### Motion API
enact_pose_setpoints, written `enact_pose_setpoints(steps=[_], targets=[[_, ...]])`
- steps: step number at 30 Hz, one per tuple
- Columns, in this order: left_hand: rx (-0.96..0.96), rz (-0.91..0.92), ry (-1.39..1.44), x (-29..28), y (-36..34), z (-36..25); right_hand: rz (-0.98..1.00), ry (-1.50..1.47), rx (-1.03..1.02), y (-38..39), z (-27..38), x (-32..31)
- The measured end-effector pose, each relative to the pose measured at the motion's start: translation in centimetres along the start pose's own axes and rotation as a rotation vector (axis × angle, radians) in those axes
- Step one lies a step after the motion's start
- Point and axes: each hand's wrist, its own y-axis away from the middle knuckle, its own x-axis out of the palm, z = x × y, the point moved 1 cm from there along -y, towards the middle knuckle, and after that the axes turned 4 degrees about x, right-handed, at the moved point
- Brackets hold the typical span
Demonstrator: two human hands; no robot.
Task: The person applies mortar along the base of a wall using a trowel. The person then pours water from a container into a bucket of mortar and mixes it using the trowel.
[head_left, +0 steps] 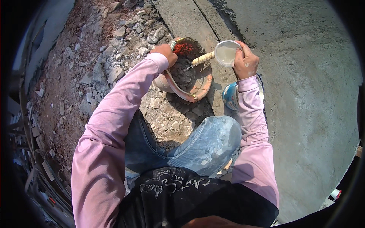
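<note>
My right hand point(246, 60) grips a clear round plastic tub point(227, 53) of cloudy liquid, level with the far right rim of an orange basin point(205, 85). The basin holds grey mortar point(181, 72) and appears tilted. At its upper left rim my left hand point(166, 54) is closed. A pale green piece point(173, 45) shows beside these fingers; I cannot tell whether it is part of the rim or a handle. Red bristle-like material point(183, 49) lies inside. A trowel's wooden handle point(203, 58) sticks out over the right rim, its blade partly in the mortar.
A blue and white bucket point(230, 97) stands under my right forearm, partly hidden. Broken rubble point(114, 72) covers the ground at left. A smooth grey cement surface point(308, 98) spreads along the right. My jeans-clad knees point(213, 136) are bent close to the basin.
</note>
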Motion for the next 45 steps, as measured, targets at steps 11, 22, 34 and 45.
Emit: enact_pose_setpoints(steps=[11, 22, 34, 45], targets=[[0.086, -0.036, -0.041, 0.5, -1.2, -0.3, 0.063, 0.355, -0.261, 3.2, -0.9, 3.3], [-0.024, -0.111, -0.036, -0.2, -3.8, 2.3, -0.132, -0.342, 0.616, 5.8, -7.6, -6.5], [0.048, -0.146, -0.059, 0.7, -4.4, 0.0, 0.275, 0.768, 0.456, 7.3, -10.7, -3.6], [0.006, -0.191, -0.03, 0.2, -3.9, 0.3, 1.003, 0.649, -0.297, 5.7, -5.1, 11.9]])
